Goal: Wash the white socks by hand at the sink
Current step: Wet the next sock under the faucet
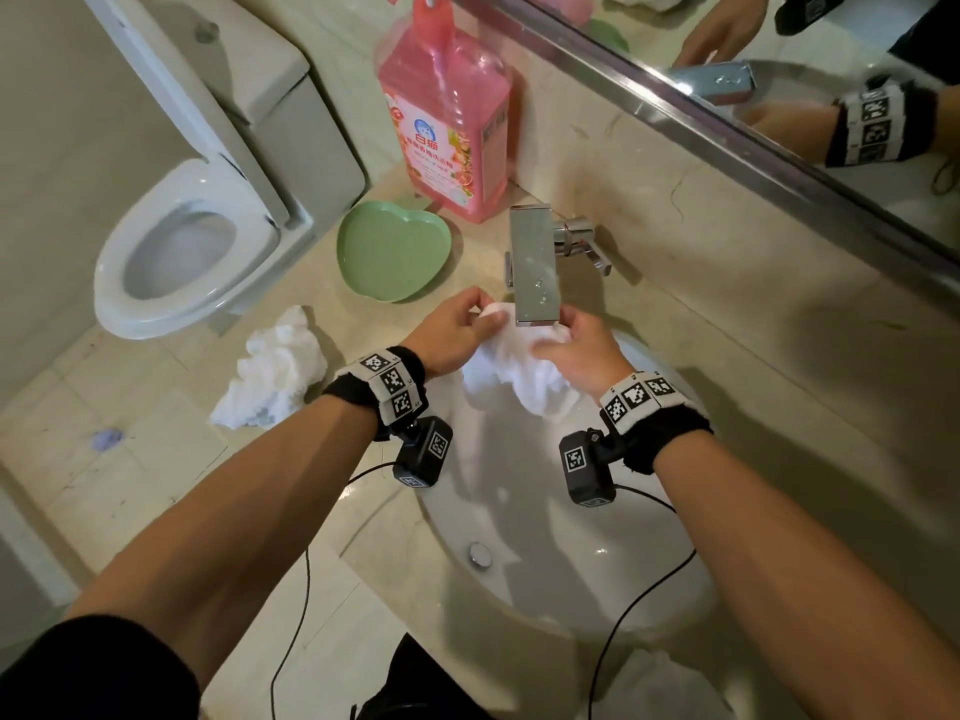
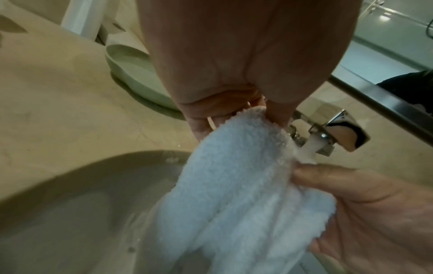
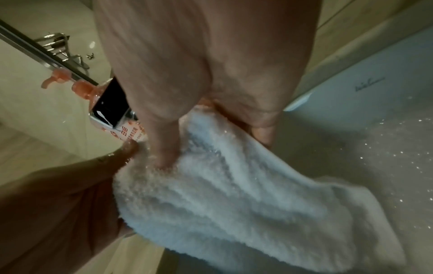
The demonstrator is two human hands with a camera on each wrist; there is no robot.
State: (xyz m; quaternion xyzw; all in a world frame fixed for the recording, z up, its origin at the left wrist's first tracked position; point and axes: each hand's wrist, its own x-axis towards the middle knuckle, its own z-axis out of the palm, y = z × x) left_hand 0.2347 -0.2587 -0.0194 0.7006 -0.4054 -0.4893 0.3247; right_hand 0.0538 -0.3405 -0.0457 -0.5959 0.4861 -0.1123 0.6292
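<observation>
My forearms reach in from the bottom of the head view, each wrist banded with black-and-white square markers and carrying a small black camera. My left hand (image 1: pixel 451 330) pinches one end of a white sock (image 1: pixel 511 374) between thumb and fingers, and my right hand (image 1: pixel 582 350) grips the other end, thumb pressed into the fluffy cloth. The two hands sit close together with the sock stretched between them, right under the spout of the square chrome tap (image 1: pixel 535 265), over the back of the sink (image 1: pixel 571 579). In the left wrist view water (image 2: pixel 309 148) runs from the tap onto the sock.

A second sock (image 1: pixel 272 371) lies crumpled on the counter (image 1: pixel 156 459) left of the sink. Behind it sits a green heart-shaped dish (image 1: pixel 392 252), and beside that a pink pump bottle (image 1: pixel 449 106) whose label reads 白猫; the smaller print below I cannot read. A toilet (image 1: pixel 182 252) stands to the far left. A mirror (image 1: pixel 831 70) runs along the wall.
</observation>
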